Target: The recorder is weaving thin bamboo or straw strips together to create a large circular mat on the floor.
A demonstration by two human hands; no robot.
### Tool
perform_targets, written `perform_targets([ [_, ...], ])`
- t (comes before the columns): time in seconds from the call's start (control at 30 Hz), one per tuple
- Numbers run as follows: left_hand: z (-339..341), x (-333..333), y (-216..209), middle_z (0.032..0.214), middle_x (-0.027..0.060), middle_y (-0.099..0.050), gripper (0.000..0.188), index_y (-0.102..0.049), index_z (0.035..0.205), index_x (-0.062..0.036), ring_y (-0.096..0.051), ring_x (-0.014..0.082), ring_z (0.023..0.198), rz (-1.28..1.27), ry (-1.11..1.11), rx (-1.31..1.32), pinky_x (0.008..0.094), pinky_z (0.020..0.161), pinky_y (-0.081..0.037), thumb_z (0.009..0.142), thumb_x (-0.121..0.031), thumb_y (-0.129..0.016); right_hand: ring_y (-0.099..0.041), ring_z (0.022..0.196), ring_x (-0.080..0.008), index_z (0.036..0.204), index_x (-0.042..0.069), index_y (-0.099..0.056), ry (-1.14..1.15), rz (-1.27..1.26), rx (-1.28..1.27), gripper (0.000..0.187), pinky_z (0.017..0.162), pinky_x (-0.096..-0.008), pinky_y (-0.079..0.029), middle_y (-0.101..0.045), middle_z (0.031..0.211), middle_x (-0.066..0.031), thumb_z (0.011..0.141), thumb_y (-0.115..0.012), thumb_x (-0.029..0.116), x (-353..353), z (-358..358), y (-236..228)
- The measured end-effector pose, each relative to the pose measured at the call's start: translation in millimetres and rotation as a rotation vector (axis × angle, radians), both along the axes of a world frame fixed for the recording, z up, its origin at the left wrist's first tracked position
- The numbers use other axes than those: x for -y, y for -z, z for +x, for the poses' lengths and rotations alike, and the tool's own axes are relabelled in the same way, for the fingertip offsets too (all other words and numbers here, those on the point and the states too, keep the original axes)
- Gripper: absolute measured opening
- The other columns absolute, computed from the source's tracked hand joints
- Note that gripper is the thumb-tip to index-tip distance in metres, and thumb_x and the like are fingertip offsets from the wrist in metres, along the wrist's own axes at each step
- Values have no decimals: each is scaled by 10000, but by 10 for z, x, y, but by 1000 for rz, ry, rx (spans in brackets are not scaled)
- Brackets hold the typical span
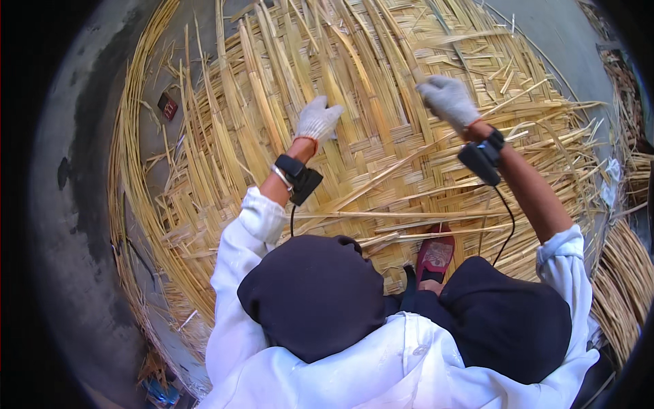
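Observation:
A large woven mat of split yellow reed strips (381, 153) spreads under both hands. My left hand (319, 119), in a pale knitted glove, rests on the long strips at the mat's middle. Its thumb stands apart from the fingers, and nothing shows in its grasp. My right hand (447, 101), gloved alike, is raised over the right part of the weave with curled fingers. Motion smears its fingertips, where a reed strip seems to be gripped. Just beyond it, a pale strip (466, 38) is blurred too.
Loose strips (395, 217) cross the mat before my knees, and my red shoe (436, 253) stands on it. A small dark red box (167, 106) lies at left. Bundled reeds (621, 286) lie at right. Grey floor (82, 198) borders the mat.

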State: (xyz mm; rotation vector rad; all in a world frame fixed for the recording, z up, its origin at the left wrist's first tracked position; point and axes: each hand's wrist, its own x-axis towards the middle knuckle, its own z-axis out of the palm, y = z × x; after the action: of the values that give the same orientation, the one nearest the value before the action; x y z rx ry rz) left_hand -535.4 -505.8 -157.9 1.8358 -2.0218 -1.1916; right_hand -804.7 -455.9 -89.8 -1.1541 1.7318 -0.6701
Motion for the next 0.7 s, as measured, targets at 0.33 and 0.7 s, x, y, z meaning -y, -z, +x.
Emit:
perform_targets([
  [0.33, -127, -135, -254, 723, 19, -589, 454, -637, 863, -13, -534, 126, 628, 114, -70, -191, 300, 539, -444, 784, -459, -662, -590, 783, -394, 813, 20, -615, 7, 81, 49, 248, 670, -419, -468, -617, 798, -226, 828, -538, 254, 167, 356, 552],
  [0.7, -398, -126, -265, 841, 0, -635, 334, -645, 990, -25, -566, 89, 713, 437, -264, -775, 266, 640, -470, 752, -236, -744, -594, 816, -400, 887, 1, -616, 119, -176, -94, 247, 689, -422, -473, -614, 834, -239, 843, -546, 234, 12, 635, 672],
])
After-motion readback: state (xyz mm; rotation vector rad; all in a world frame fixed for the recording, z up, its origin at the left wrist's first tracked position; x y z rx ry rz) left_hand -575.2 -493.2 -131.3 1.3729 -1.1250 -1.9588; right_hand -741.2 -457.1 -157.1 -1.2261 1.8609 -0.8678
